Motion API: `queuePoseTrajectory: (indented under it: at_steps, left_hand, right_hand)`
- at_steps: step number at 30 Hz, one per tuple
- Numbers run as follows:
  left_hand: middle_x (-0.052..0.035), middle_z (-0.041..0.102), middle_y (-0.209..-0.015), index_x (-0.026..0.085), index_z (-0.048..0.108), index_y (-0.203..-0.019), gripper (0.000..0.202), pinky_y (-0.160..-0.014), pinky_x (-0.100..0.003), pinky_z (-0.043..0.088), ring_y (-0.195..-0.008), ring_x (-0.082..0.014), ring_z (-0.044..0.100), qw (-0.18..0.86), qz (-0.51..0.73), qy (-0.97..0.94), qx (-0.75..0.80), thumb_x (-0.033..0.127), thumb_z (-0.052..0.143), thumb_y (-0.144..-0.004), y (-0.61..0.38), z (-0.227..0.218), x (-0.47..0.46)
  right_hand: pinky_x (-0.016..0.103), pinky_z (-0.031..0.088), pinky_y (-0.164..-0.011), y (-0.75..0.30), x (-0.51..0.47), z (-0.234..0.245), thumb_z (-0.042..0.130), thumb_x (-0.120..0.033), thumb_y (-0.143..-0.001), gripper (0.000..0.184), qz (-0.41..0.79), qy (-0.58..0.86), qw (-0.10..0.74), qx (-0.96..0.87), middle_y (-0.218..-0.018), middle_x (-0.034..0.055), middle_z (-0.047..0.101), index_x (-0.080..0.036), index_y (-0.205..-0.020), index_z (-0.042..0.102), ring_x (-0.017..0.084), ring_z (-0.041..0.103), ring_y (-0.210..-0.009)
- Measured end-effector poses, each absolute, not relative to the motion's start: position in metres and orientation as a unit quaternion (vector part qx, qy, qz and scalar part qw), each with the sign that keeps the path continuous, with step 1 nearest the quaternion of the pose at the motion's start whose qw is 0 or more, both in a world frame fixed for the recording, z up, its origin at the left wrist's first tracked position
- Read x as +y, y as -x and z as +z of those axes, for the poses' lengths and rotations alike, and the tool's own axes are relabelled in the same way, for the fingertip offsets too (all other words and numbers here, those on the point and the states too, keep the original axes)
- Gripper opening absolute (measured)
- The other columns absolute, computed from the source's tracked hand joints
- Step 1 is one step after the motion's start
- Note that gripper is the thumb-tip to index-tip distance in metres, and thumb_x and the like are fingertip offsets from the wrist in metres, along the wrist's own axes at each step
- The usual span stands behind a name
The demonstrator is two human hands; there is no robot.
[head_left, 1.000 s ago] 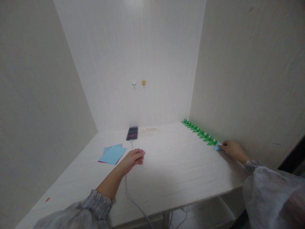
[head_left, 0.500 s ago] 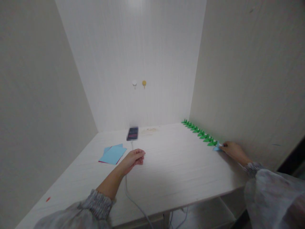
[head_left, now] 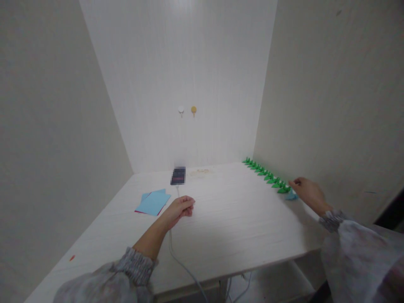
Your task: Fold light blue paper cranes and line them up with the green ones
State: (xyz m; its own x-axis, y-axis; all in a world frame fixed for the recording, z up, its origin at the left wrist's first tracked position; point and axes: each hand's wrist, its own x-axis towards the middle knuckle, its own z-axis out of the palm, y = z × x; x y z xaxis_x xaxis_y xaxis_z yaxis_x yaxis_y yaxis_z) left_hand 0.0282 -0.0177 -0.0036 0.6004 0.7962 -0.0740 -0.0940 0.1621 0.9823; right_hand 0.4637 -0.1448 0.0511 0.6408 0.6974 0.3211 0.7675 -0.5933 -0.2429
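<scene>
At the right of the head view, my right hand (head_left: 307, 193) hovers just above a small light-blue folded paper figure (head_left: 292, 196). Its fingers are bent together, and I see nothing between them. The blue figure stands at the near end of a line of several green folded paper figures (head_left: 272, 181) along the right wall. My left hand (head_left: 180, 209) is loosely closed above the middle of the table, thumb against the fingers, with nothing visible in it. To its left lie light-blue paper squares (head_left: 153, 203), with a red edge showing beneath.
A phone (head_left: 178, 176), its screen blurred out, lies toward the back wall. Its white cable (head_left: 179, 261) runs under my left arm and over the table's front edge. Two hooks (head_left: 193, 110) are on the back wall. A red scrap (head_left: 72, 258) lies at the left.
My right hand has let go of the blue paper figure and risen slightly above it. My left hand keeps its closed pose. The whole view has shifted a little.
</scene>
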Motion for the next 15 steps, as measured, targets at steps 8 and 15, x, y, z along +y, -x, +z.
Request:
queuePoseTrajectory:
  at_steps: [8, 15]
  left_hand:
    - [0.0002, 0.051, -0.06, 0.012, 0.05, -0.072, 0.025, -0.053, -0.023, 0.04, -0.049, -0.0066, 0.048, 0.694, 0.332, -0.563, 0.302, 0.033, 0.061, -0.062, 0.003, 0.006, -0.019]
    - [-0.0006, 0.05, -0.062, 0.012, 0.05, -0.074, 0.027, -0.053, -0.023, 0.039, -0.05, -0.0065, 0.047, 0.676, 0.362, -0.567, 0.3, 0.034, 0.059, -0.062, 0.013, 0.004, -0.012]
  right_hand:
    - [0.023, 0.034, -0.058, -0.318, -0.084, 0.063, 0.039, -0.033, -0.075, 0.029, -0.077, 0.808, 0.245, -0.531, -0.076, 0.0089, 0.062, -0.014, -0.08, 0.059, 0.018, 0.056, -0.072]
    - [0.023, 0.031, -0.057, -0.173, -0.032, 0.029, 0.037, -0.034, -0.078, 0.027, 0.025, 0.719, 0.252, -0.647, -0.077, 0.0067, 0.062, -0.017, -0.082, 0.057, 0.016, 0.054, -0.07]
